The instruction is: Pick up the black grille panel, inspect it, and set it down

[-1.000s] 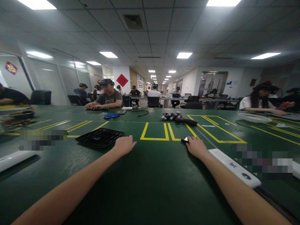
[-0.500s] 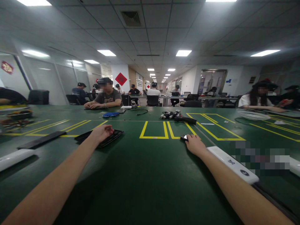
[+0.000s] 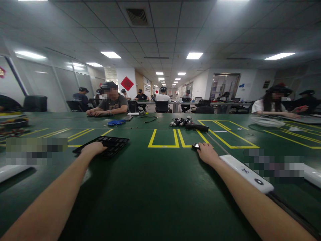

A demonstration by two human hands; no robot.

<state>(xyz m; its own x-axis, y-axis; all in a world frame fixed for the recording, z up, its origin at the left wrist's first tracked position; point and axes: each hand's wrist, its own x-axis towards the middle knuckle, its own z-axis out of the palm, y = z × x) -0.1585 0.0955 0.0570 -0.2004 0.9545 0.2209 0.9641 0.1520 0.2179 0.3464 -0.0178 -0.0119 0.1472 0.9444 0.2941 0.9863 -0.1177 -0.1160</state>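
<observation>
My left hand (image 3: pixel 93 148) is over a shallow black compartment tray (image 3: pixel 117 144) on the green table. Its fingers are curled together, with the tips down at the tray's cells; anything small between them is hidden. My right hand (image 3: pixel 207 153) rests on the table, fingers closed around a small black object with a bright patch (image 3: pixel 196 146). Most of that object is covered by the fingers. Beside my right wrist lies a long white power bank-like device (image 3: pixel 247 173) with a round dark mark.
Yellow tape outlines (image 3: pixel 164 146) mark the green table (image 3: pixel 150 197). Farther back lie a pile of dark and silvery parts (image 3: pixel 181 122), a blue item (image 3: pixel 116 123) and a black cable (image 3: pixel 147 117). A coiled clear bundle (image 3: pixel 268 122) lies right. People (image 3: pixel 110 100) sit across the table.
My left hand has come lower and left over the tray, its fingers now curled down at the cells. The right hand stays on the small black object. The whole view has shifted slightly.
</observation>
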